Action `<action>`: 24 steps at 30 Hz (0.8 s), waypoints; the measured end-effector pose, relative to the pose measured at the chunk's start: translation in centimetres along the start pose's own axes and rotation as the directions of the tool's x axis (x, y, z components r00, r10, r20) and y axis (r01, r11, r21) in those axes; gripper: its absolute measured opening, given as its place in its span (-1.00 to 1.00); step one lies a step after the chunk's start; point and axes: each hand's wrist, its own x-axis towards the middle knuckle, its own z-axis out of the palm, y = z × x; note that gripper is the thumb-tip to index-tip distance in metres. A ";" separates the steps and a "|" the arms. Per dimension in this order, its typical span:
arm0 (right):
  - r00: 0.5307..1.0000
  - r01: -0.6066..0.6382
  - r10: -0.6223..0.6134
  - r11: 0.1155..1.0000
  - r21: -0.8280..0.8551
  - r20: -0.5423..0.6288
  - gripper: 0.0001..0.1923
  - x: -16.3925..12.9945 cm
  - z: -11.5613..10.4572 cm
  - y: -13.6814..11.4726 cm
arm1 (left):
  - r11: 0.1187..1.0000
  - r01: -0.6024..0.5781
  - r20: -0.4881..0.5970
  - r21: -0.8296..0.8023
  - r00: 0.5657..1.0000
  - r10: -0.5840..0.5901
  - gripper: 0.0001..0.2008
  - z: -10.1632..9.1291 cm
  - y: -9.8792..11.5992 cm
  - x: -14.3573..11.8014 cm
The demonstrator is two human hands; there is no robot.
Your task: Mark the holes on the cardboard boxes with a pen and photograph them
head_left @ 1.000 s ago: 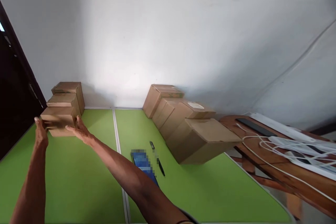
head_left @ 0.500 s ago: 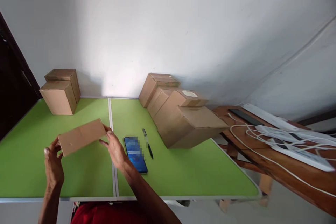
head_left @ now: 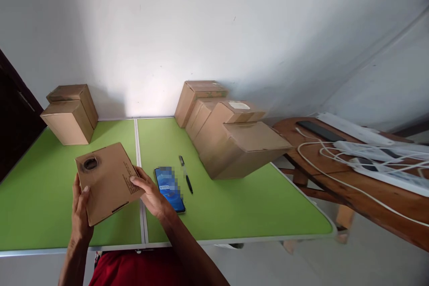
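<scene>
A brown cardboard box [head_left: 109, 183] is held up between my two hands above the left half of the green table. Its face toward me bears a dark round mark, printed text and a black strip near the lower edge. My left hand [head_left: 81, 212] grips the left side, thumb on the face. On the right side, my right hand [head_left: 150, 194] is closed around the edge with its thumb over the printed text. Just right of that hand lies a phone [head_left: 170, 192] with its screen lit, and beside it a black pen [head_left: 189, 184].
Two cardboard boxes [head_left: 67, 120] stand at the table's back left. Several more boxes [head_left: 214, 152] form a group at the back right of the green table [head_left: 254, 214]. A wooden table [head_left: 335, 183] on the right carries white power strips and tangled cables [head_left: 321, 156].
The box has been tilted in my hands, so its broad marked face shows instead of a narrow plain side. My thumbs now rest on that face. The camera view has shifted slightly.
</scene>
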 end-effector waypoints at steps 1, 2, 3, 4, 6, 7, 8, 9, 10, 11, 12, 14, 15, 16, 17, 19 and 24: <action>0.999 0.020 -0.019 1.000 -0.008 0.029 -0.32 -0.3 -0.2 -0.6 | 0.999 0.015 0.015 -0.032 1.000 -0.015 -0.11 0.2 0.9 -0.3; 0.998 0.027 -0.026 0.999 -0.025 0.052 -0.28 -0.6 -0.5 -1.1 | 0.998 0.028 0.036 -0.064 0.999 -0.026 -0.07 0.4 1.7 -0.7; 0.997 0.029 -0.026 0.998 -0.047 0.068 -0.26 -0.8 -0.8 -1.6 | 0.995 0.039 0.063 -0.089 0.997 -0.033 -0.02 0.7 2.4 -0.9; 0.997 0.032 -0.027 0.997 -0.070 0.074 -0.27 -1.1 -1.2 -2.0 | 0.994 0.045 0.096 -0.100 0.995 -0.035 0.03 0.9 2.9 -1.1; 0.997 0.055 -0.048 0.992 -0.113 0.066 -0.32 -1.4 -1.7 -2.7 | 0.993 0.050 0.176 -0.103 0.984 -0.031 0.11 1.2 3.5 -1.4; 0.996 0.077 -0.070 0.988 -0.134 0.055 -0.36 -1.5 -1.9 -2.9 | 0.995 0.044 0.216 -0.092 0.976 -0.024 0.14 1.3 3.6 -1.4; 0.994 0.104 -0.099 0.982 -0.159 0.041 -0.40 -1.6 -2.0 -3.1 | 0.997 0.031 0.248 -0.073 0.969 -0.012 0.15 1.4 3.6 -1.5; 0.992 0.130 -0.127 0.973 -0.190 0.027 -0.42 -1.7 -2.0 -3.3 | 0.999 0.009 0.266 -0.050 0.964 0.005 0.15 1.5 3.6 -1.6; 0.988 0.153 -0.154 0.963 -0.222 0.012 -0.43 -1.8 -2.0 -3.5 | 1.000 -0.017 0.268 -0.024 0.963 0.022 0.13 1.6 3.7 -1.7; 0.984 0.171 -0.178 0.952 -0.255 -0.003 -0.42 -1.9 -1.9 -3.6 | 0.999 -0.040 0.257 0.002 0.966 0.038 0.11 1.8 3.8 -1.8; 0.980 0.186 -0.198 0.940 -0.286 -0.016 -0.42 -2.0 -1.9 -3.8 | 0.998 -0.059 0.241 0.026 0.969 0.051 0.08 1.9 4.0 -1.9; 0.974 0.202 -0.224 0.921 -0.334 -0.028 -0.39 -2.3 -1.7 -3.9 | 0.994 -0.083 0.210 0.066 0.975 0.068 0.03 2.2 4.8 -2.1; 0.973 0.204 -0.229 0.915 -0.349 -0.032 -0.38 -2.4 -1.7 -4.0 | 0.993 -0.085 0.205 0.085 0.976 0.066 0.03 2.3 5.3 -2.1; 0.972 0.205 -0.233 0.909 -0.362 -0.036 -0.38 -2.5 -1.7 -4.1 | 0.991 -0.083 0.206 0.104 0.977 0.060 0.04 2.4 5.9 -2.1; 0.970 0.209 -0.241 0.904 -0.372 -0.042 -0.37 -2.6 -1.7 -4.2 | 0.990 -0.077 0.208 0.120 0.977 0.051 0.05 2.4 6.4 -2.1; 0.963 0.227 -0.266 0.896 -0.383 -0.052 -0.34 -2.6 -1.7 -4.5 | 0.989 -0.049 0.219 0.142 0.976 0.017 0.09 2.5 7.4 -2.0; 0.945 0.279 -0.323 0.880 -0.384 -0.055 -0.34 -2.4 -1.7 -5.3 | 0.990 0.067 0.251 0.125 0.963 -0.097 0.15 2.9 8.4 -1.9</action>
